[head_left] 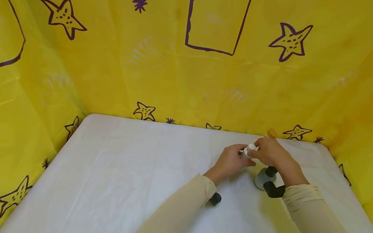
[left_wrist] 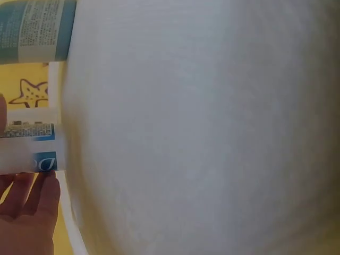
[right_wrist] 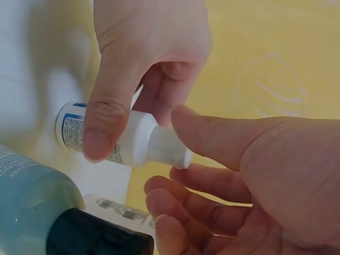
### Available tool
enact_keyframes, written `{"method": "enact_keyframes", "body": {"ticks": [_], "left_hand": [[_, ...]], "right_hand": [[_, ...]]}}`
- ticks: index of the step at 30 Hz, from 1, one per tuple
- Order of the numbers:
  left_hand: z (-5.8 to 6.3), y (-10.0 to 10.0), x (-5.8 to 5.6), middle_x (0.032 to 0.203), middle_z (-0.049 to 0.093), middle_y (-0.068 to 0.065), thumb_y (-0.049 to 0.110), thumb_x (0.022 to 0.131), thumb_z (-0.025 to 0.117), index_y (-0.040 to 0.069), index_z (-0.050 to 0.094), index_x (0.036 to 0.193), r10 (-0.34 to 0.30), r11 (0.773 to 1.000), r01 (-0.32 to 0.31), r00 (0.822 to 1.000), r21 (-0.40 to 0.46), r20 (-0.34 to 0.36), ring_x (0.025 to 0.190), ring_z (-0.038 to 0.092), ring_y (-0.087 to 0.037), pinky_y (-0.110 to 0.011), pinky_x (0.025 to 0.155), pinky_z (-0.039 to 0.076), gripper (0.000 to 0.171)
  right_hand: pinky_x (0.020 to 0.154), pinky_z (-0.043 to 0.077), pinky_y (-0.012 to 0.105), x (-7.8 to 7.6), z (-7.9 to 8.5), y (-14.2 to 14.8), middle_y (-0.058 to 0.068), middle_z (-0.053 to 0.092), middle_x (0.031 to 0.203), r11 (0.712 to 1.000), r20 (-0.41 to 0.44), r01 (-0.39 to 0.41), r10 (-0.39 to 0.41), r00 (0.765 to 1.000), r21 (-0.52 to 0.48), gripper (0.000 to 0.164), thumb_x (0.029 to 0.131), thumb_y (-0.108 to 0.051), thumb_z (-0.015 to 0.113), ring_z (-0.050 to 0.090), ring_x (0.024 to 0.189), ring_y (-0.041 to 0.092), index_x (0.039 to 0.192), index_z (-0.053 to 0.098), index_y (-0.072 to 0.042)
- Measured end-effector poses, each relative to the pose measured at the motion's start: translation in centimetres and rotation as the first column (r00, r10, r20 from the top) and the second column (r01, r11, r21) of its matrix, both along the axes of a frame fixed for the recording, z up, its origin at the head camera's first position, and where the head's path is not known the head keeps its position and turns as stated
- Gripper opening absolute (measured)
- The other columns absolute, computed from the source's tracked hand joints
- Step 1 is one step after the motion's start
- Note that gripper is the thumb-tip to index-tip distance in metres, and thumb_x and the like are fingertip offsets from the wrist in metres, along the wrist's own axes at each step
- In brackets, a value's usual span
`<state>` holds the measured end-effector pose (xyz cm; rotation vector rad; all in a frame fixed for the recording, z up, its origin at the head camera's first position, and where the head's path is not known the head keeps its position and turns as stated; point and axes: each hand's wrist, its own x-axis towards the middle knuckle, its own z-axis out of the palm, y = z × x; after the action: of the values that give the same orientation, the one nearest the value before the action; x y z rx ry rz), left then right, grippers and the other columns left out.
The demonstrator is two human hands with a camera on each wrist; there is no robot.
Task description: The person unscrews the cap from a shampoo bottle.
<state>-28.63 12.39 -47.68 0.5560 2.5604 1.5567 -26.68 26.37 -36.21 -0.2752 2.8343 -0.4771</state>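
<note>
My left hand (head_left: pixel 231 162) holds a small white bottle (head_left: pixel 245 153) upright, thumb on one side and fingers on the other. Blue and white print shows on the bottle's label (left_wrist: pixel 45 143) in the left wrist view. Over its top, my right hand (head_left: pixel 271 153) pinches the white cap (right_wrist: pixel 169 147) between thumb and forefinger; its other fingers curl loosely below. The cap is on the bottle. Close by the right hand stands a clear teal bottle (right_wrist: pixel 37 204) with a black cap (right_wrist: pixel 98 236), partly covered by that hand in the head view.
Behind the right hand a yellowish round top (head_left: pixel 271 133) sticks up. A white labelled container (right_wrist: pixel 125 212) is partly hidden behind the teal bottle. The white table (head_left: pixel 117 171) is bordered by yellow curtains (head_left: pixel 107 56) with starfish drawings. Small black devices (head_left: pixel 215 199) sit at the wrists.
</note>
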Motion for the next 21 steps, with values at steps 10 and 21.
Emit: {"method": "enact_keyframes", "body": {"ticks": [10,21], "left_hand": [[-0.07,0.02,0.32,0.095,0.068,0.007,0.027,0.087,0.083,0.018,0.073,0.121,0.01,1.0,-0.01,1.0,-0.011,-0.029,0.081,0.053,-0.008,-0.017,0.072,0.045,0.037],[0.0,-0.16,0.54,0.092,0.065,0.006,0.026,0.088,0.082,0.021,0.073,0.127,-0.017,1.0,0.017,0.998,0.005,-0.053,0.078,0.052,-0.007,-0.016,0.067,0.044,0.041]], "right_hand": [[0.064,0.044,0.03,0.03,-0.13,-0.43,0.014,0.068,0.087,0.998,0.005,0.0,-0.001,1.0,0.056,0.035,0.098,-0.024,0.066,0.055,0.073,0.023,0.107,0.067,0.01],[0.062,0.043,0.029,0.61,0.17,-0.43,0.012,0.067,0.081,0.997,-0.033,-0.017,0.019,0.999,0.069,0.027,0.099,-0.02,0.063,0.055,0.069,0.021,0.1,0.069,0.007]]}}
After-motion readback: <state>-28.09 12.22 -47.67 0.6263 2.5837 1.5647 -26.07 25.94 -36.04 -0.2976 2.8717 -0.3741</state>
